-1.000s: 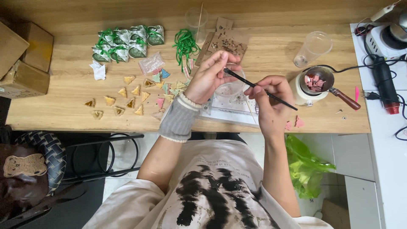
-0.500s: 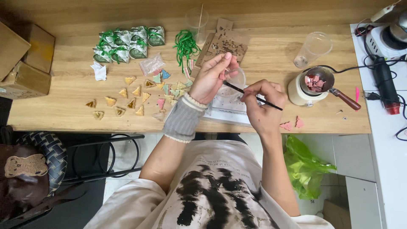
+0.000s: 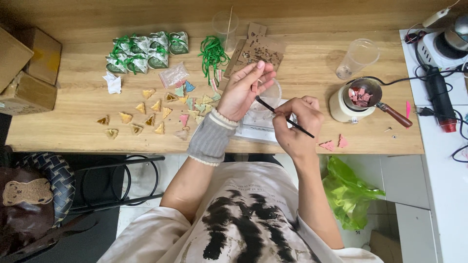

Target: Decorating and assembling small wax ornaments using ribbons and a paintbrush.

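My left hand (image 3: 244, 91), with a grey wrist cuff, pinches a small pink piece between thumb and fingers above a clear plastic cup (image 3: 265, 100). My right hand (image 3: 296, 122) grips a thin black stick (image 3: 287, 118) whose tip points up-left toward that piece. Both hands hover over a white sheet (image 3: 263, 131) at the front edge of the wooden table (image 3: 312, 78). Left of the hands lie several small triangular pieces (image 3: 156, 114) in yellow, pink and teal.
Green-ribboned wrapped packets (image 3: 146, 51) and a bundle of green ribbon (image 3: 212, 54) lie at the back. A small pot with pink chips (image 3: 358, 97) and a clear cup (image 3: 358, 57) stand right. Cardboard boxes (image 3: 27, 73) sit far left, a heat gun (image 3: 438, 97) far right.
My right hand has drawn the black stick in toward the left hand, so its tip now sits closer to the pinched piece. The left hand has barely shifted.
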